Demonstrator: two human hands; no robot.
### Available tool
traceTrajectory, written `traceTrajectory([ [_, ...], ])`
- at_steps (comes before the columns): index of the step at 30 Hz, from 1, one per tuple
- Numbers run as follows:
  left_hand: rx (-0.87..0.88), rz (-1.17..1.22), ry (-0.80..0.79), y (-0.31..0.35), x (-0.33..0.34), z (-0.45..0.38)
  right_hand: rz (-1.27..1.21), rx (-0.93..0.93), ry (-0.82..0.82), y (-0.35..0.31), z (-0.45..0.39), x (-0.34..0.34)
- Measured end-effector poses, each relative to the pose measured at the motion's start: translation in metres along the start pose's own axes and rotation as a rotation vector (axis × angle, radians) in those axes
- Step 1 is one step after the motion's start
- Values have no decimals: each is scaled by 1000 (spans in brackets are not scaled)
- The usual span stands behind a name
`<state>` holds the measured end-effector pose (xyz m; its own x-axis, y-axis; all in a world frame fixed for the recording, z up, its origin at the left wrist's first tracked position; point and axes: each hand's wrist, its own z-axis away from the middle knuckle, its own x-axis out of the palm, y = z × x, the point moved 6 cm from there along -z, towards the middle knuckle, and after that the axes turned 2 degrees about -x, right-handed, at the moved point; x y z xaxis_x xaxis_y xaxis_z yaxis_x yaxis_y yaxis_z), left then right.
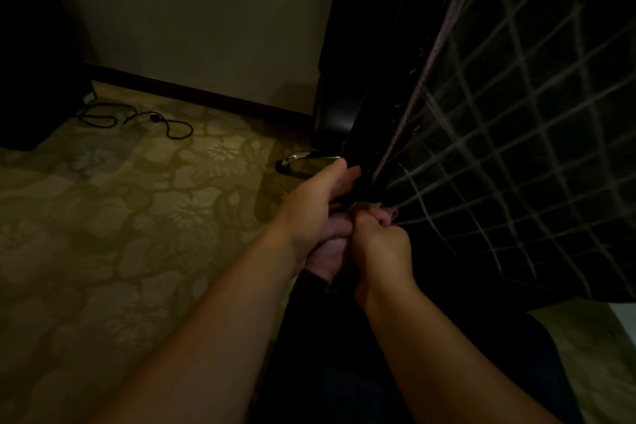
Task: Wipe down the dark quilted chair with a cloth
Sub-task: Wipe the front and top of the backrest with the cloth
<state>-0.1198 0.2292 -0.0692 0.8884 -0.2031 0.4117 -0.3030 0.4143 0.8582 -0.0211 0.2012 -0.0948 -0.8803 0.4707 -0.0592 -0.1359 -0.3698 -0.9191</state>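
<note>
Super dim shot, so bear with it. Closest to the camera, two bare forearms reach forward and meet at the lower edge of the chair (pixel 499 134). The right hand (pixel 382 244) is balled into a tight fist with its fingers curled round a small pinkish wad that looks like the cloth (pixel 373 207), pressed right against the chair where the pale piping runs down to the corner. Only a bit of the cloth pokes out above the knuckles, so it's hard to say how it's folded. The left hand (pixel 320 213) sits just beside it, touching the right one, thumb pointing up and fingers wrapped round the chair's dark side edge, gripping it. The chair fills the whole right side: dark quilted fabric crossed with a light diamond grid, tilted across the view, plus a glossy black side panel on its left. Just past the left hand, a shiny metal foot (pixel 303 158) sticks out from under the chair onto the carpet (pixel 120 217), which is yellowish with a big floral pattern. Further out on the left, a black cable (pixel 137 119) lies in loose loops on the carpet, next to a dark cabinet (pixel 34 79). Behind all that is a plain cream wall (pixel 206 10) with a dark baseboard (pixel 192 93).
</note>
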Motion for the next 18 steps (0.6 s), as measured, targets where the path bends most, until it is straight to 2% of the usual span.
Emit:
traceTrajectory([
  [6, 19, 1, 21, 8, -3, -3, 12, -131, -45, -19, -1, 2],
  [12, 16, -21, -58, 6, 2, -2, -94, 64, -19, -9, 1, 4],
  [18, 61, -25, -16, 14, -1, -2, -89, -47, -63, -24, 1, 4],
])
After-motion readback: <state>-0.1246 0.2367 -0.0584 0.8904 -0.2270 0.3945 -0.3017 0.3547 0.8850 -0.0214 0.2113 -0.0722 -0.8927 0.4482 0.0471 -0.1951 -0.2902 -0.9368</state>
